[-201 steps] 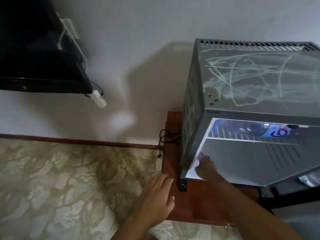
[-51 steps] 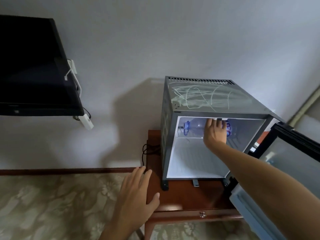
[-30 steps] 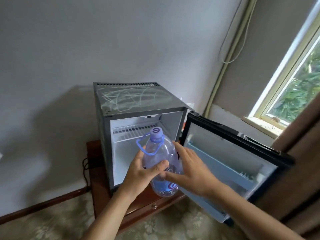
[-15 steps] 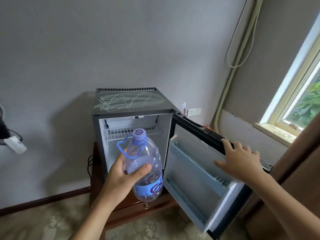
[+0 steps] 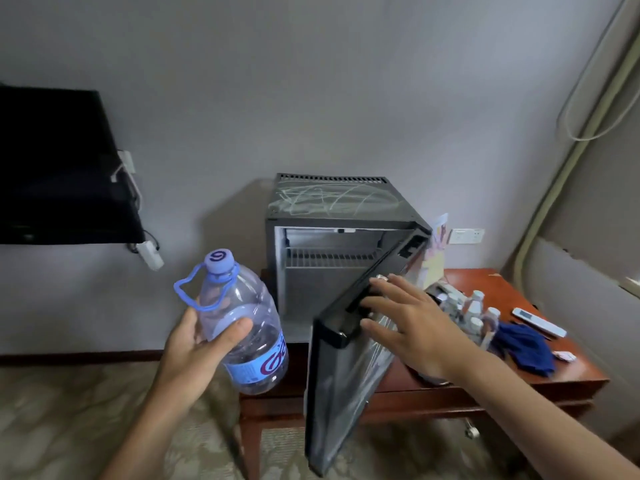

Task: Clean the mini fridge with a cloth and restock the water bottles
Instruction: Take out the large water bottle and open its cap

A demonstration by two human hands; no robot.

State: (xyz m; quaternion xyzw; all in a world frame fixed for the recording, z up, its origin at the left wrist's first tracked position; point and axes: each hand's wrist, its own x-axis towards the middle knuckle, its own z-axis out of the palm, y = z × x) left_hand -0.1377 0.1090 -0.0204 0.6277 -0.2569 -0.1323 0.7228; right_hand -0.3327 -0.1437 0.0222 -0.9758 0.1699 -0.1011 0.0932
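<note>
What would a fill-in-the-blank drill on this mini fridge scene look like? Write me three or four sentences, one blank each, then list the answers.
1. The left hand grips a large water bottle whose cap is ____ in colour.
2. The right hand rests on the top edge of the fridge ____.
3. The mini fridge stands on a wooden ____.
4. Beside the small bottles lies a dark ____ cloth.

Missing words: purple; door; table; blue

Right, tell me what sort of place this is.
Probably a hotel room: a mini fridge on a wooden table, a wall-mounted TV, and small bottles beside a remote.
</note>
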